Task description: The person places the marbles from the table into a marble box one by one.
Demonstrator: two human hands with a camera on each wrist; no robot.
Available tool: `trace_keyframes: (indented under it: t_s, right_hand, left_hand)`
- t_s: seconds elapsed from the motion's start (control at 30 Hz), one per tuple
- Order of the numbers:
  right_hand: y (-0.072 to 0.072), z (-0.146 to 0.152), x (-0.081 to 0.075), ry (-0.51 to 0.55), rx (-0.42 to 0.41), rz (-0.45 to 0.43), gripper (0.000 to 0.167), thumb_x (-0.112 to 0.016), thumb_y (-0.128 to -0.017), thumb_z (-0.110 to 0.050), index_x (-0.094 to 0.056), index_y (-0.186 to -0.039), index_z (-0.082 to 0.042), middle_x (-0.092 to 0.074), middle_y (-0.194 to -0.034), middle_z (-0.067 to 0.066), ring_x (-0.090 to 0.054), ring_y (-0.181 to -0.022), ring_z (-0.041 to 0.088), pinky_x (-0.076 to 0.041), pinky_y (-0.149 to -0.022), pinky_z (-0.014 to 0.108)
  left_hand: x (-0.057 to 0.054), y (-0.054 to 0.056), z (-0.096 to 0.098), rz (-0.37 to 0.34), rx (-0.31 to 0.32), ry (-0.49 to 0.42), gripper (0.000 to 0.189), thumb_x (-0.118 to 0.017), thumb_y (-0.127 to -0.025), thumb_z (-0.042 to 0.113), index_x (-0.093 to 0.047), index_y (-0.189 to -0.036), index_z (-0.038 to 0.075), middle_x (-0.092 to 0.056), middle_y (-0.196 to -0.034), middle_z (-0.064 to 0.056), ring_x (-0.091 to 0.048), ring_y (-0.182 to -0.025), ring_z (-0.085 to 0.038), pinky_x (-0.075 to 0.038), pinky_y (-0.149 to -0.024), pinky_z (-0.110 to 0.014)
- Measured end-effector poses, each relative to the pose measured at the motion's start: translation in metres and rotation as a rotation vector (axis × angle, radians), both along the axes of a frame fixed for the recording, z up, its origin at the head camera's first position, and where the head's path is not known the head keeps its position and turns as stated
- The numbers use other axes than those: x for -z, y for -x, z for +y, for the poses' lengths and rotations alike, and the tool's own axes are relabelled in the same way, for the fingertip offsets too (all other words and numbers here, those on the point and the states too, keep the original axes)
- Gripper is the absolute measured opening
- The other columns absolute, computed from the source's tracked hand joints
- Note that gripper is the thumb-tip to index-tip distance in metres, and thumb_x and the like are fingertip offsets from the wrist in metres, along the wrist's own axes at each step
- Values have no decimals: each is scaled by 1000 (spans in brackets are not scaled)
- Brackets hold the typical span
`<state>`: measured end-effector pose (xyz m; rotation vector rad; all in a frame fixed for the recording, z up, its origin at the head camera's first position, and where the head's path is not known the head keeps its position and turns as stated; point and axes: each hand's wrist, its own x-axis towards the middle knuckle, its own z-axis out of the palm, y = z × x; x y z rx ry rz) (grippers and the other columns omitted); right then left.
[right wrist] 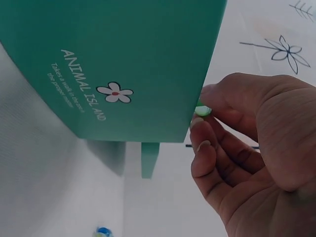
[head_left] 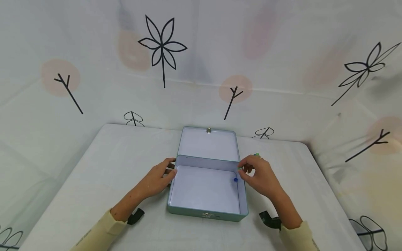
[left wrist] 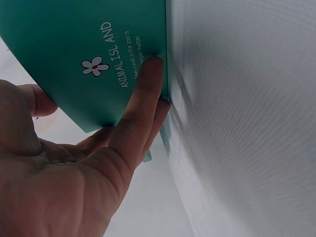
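A shallow green tin box [head_left: 205, 209] stands on the table with its pale lid [head_left: 208, 143] opened backward. One small blue ball, probably a marble [head_left: 236, 180], lies inside near the right wall. My left hand [head_left: 158, 177] rests against the box's left side; in the left wrist view its lower fingers [left wrist: 140, 103] lie fairly straight on the outer wall and the thumb is by the rim. At the right rim, my right hand [head_left: 260, 174] pinches a small translucent green marble [right wrist: 202, 109] between thumb and index finger, partly hidden by the fingertips.
Beyond the right hand lie small green and blue pieces [head_left: 257, 154], mostly hidden by it; the right wrist view shows a blue-and-green piece [right wrist: 103, 231] at its bottom edge. A white cloth covers the table [head_left: 132, 146], with a patterned white sheet [head_left: 194, 97] behind.
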<state>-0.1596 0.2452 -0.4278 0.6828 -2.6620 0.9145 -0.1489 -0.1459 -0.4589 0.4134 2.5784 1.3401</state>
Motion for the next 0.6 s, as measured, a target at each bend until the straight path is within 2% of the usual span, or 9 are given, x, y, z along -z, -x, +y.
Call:
trace_keyframes:
  t_s: [0.23,0.6]
  right_hand:
    - [0,-2,0,-9,-1,16,25,-86,-84,3,-75,-100,-12,-70,-93,-7,-64,-80,9,-61,-71,39]
    - [4,5,2,40,-20,60,25,-85,-83,7,-75,-101,-7,-71,-94,-4,-65,-79,8,-61,-69,32]
  left_hand:
    - [-1,0,0,-3,-1,3,56,-51,-113,30,-38,-162,7,-58,-150,-15,-62,-134,-34,-56,-106,-49]
    - [0,1,0,-1,1,6,55,-51,-113,30,-38,-162,7,-58,-150,-16,-61,-135,-35,-55,-107,-51]
